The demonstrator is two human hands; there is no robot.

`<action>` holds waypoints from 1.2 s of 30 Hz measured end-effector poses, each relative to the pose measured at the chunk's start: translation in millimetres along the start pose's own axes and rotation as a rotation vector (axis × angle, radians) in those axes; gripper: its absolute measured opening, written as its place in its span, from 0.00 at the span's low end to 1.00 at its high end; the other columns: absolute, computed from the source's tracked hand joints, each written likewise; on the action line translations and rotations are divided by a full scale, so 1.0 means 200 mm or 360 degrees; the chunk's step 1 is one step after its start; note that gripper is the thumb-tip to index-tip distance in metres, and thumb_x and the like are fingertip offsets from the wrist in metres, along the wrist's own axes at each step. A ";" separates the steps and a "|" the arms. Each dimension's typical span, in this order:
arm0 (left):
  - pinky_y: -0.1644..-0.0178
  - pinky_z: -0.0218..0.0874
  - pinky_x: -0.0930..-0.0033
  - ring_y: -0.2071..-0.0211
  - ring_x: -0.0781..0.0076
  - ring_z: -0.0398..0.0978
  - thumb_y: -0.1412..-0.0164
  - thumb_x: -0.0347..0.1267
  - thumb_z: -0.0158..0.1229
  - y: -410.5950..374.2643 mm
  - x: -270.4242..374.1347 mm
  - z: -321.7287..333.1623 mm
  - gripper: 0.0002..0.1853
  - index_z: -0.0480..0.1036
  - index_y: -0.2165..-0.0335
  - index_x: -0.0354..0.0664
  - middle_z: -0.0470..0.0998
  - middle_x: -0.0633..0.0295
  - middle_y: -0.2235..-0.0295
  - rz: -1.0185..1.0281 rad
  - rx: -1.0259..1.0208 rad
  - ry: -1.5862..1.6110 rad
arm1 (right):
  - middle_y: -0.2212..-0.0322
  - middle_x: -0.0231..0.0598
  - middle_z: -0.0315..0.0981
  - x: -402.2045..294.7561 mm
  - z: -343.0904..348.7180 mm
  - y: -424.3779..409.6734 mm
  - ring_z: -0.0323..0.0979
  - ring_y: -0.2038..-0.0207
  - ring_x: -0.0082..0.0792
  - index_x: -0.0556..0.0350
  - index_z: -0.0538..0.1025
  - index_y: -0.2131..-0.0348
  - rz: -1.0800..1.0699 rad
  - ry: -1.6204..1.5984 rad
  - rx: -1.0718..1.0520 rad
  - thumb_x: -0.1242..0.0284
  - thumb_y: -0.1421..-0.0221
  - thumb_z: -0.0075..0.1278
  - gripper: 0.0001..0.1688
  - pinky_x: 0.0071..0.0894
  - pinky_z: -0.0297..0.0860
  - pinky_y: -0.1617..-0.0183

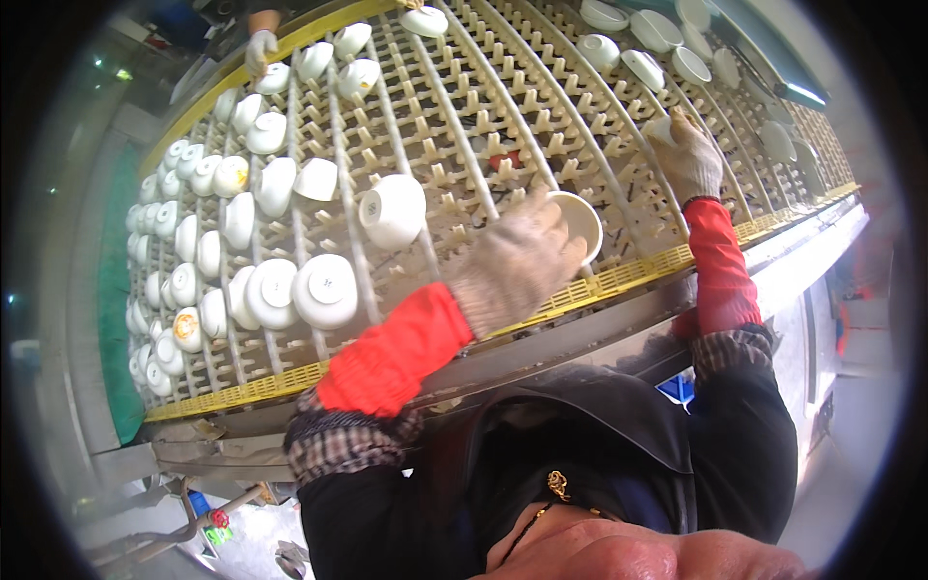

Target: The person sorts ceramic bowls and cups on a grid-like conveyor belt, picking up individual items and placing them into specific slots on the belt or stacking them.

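My left hand [518, 257], in a knitted glove, grips a white bowl [586, 221] by its side, close to the near edge of a pegged conveyor belt [464, 159]. The bowl is tipped so that its inside faces right. Farther right and deeper over the belt, my gloved right hand [689, 156] is closed around a small white dish [658, 133], mostly covered by the fingers. Left of my left hand a white bowl [394, 212] leans on the pegs with its marked base showing. Two more bowls [325, 291] [271, 283] rest base-up nearer the front.
Many white bowls [267, 133] crowd the belt's left end before a green curtain [119, 290]; some bear orange stains. Plates and bowls [656, 30] stand at the far right beside a metal hood [768, 51]. A co-worker's gloved hand [261, 52] touches a bowl across the belt. Yellow edging [623, 272] runs along the near side.
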State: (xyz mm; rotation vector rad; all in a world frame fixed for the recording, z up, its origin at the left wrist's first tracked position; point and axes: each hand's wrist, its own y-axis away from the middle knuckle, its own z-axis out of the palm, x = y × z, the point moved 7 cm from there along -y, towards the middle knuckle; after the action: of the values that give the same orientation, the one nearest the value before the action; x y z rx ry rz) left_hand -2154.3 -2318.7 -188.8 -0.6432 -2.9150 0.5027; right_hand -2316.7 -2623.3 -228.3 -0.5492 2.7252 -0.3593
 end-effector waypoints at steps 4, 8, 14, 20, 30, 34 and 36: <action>0.43 0.81 0.52 0.59 0.58 0.87 0.32 0.36 0.67 -0.01 -0.09 0.05 0.11 0.84 0.55 0.44 0.87 0.55 0.57 -0.0197 -0.0158 0.0200 | 0.36 0.50 0.80 0.15 0.04 -0.10 0.78 0.34 0.47 0.51 0.78 0.31 0.0045 -0.0194 0.0084 0.48 0.37 0.67 0.44 0.40 0.72 0.30; 0.46 0.82 0.57 0.55 0.59 0.87 0.31 0.38 0.69 0.09 -0.42 -0.08 0.12 0.84 0.53 0.49 0.87 0.59 0.52 -0.0498 0.0433 0.0203 | 0.44 0.57 0.85 0.32 0.11 -0.25 0.83 0.42 0.53 0.57 0.77 0.32 0.0121 -0.0220 0.0071 0.41 0.38 0.65 0.50 0.45 0.76 0.38; 0.45 0.78 0.63 0.55 0.65 0.86 0.18 0.48 0.50 0.46 -1.07 -0.40 0.27 0.85 0.52 0.36 0.87 0.55 0.60 -0.2029 0.1203 0.1426 | 0.57 0.50 0.88 0.54 0.29 -0.39 0.86 0.59 0.39 0.57 0.85 0.43 0.0327 -0.0765 -0.0344 0.34 0.39 0.62 0.47 0.40 0.79 0.53; 0.39 0.71 0.39 0.50 0.43 0.86 0.34 0.47 0.65 0.72 -1.38 -0.39 0.24 0.83 0.52 0.38 0.87 0.40 0.54 -0.1834 -0.0471 -0.0820 | 0.62 0.45 0.87 0.39 0.25 -0.43 0.83 0.60 0.37 0.58 0.87 0.51 0.0056 -0.0661 -0.0415 0.31 0.37 0.57 0.47 0.38 0.76 0.50; 0.48 0.71 0.38 0.56 0.38 0.83 0.28 0.32 0.57 0.81 -0.63 -0.34 0.22 0.75 0.39 0.39 0.86 0.43 0.56 -0.1259 -0.0231 -0.0412 | 0.45 0.58 0.85 0.30 0.25 -0.32 0.84 0.42 0.53 0.60 0.81 0.38 0.0140 -0.0377 -0.0374 0.33 0.42 0.64 0.54 0.46 0.76 0.37; 0.47 0.72 0.43 0.55 0.39 0.81 0.38 0.34 0.71 0.78 -0.30 -0.47 0.32 0.75 0.37 0.37 0.86 0.45 0.55 -0.1130 -0.0242 -0.0268 | 0.42 0.60 0.83 0.23 0.17 -0.25 0.82 0.40 0.56 0.61 0.79 0.35 0.0101 -0.0509 -0.0149 0.38 0.46 0.70 0.55 0.46 0.76 0.36; 0.50 0.73 0.46 0.54 0.42 0.80 0.39 0.31 0.72 0.80 -0.17 -0.49 0.32 0.76 0.37 0.37 0.84 0.46 0.54 -0.1090 -0.0103 -0.0198 | 0.43 0.61 0.83 0.16 0.12 -0.21 0.82 0.40 0.55 0.63 0.78 0.35 0.0046 -0.0666 -0.0129 0.42 0.47 0.72 0.55 0.45 0.77 0.36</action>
State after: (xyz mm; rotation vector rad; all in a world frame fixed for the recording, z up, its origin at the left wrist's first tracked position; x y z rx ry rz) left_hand -2043.4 -2168.0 -153.7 0.4017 -3.0053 0.3636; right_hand -2321.6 -2678.8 -245.4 -0.5371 2.3472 -0.1094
